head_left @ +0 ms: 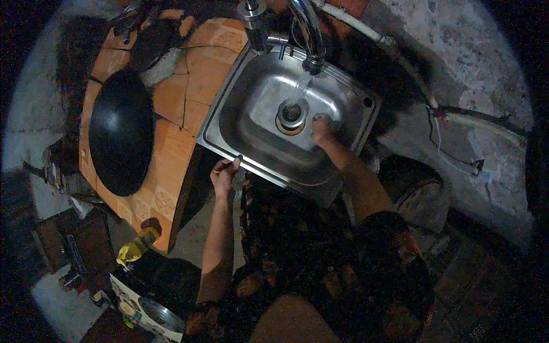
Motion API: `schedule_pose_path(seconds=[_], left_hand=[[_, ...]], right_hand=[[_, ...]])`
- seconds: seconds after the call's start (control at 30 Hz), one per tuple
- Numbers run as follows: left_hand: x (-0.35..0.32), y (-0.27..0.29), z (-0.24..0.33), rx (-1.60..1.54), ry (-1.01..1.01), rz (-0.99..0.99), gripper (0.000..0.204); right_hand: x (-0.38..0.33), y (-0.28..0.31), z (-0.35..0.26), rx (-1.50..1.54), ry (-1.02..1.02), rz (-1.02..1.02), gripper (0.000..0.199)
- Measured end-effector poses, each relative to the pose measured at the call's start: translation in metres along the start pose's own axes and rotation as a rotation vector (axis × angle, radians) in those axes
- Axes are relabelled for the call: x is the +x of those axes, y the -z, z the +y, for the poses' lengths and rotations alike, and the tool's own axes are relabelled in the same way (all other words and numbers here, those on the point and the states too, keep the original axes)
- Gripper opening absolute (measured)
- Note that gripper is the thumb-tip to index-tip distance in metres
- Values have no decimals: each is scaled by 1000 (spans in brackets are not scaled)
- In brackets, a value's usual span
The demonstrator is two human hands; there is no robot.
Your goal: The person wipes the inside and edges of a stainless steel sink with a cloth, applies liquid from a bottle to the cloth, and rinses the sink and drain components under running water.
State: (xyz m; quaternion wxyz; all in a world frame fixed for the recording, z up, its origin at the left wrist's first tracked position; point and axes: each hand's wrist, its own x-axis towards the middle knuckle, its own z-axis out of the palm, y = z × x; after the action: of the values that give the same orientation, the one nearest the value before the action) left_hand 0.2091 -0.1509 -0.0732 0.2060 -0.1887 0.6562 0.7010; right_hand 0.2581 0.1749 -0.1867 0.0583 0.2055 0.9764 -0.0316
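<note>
Premises dim. A counter faced in orange and tan ceramic tiles (pixel 171 100), several of them cracked, runs along the left; beyond and to the right stands a rough grey plastered wall (pixel 474 63) with a pale pipe (pixel 400 54) and loose wires running across it. A large round black wok (pixel 121 131) sits in the counter, well left of the basin. At the lower left, below the counter edge, stands a bottle with a yellow cap (pixel 134 248).

A rectangular stainless-steel sink (pixel 251 126) is set into the counter's right end. A curved chrome tap (pixel 309 28) rises at its far rim, and a stream of water (pixel 300 86) falls from the spout toward the round metal drain (pixel 292 114) at the basin's centre.

The right hand (pixel 320 130) is inside the basin, just right of the drain and touching the basin floor or something small on it. Its fingers are curled together around a small pale rounded object (pixel 321 119); the object's nature cannot be told. It lies at the fingertips, just beside the drain and close to the falling water.

The left hand (pixel 224 174) rests at the sink's near rim. Its fingers are closed around a small dark item (pixel 238 177) held against the rim; what it is cannot be told.
</note>
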Motion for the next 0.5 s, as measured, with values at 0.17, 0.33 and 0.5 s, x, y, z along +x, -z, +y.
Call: schedule_pose_path(seconds=[0.17,0.33,0.5], left_hand=[[-11,-7,10,-4,-8,33,23],[2,5,-5,28,-17,57,23],[-3,-6,2,-8,-39,57,22]], right_hand=[[5,19,3,454,-153,-1,27],[41,-21,-9,992,-543,-517,25],[44,-54,-13,443,-351,-84,37]])
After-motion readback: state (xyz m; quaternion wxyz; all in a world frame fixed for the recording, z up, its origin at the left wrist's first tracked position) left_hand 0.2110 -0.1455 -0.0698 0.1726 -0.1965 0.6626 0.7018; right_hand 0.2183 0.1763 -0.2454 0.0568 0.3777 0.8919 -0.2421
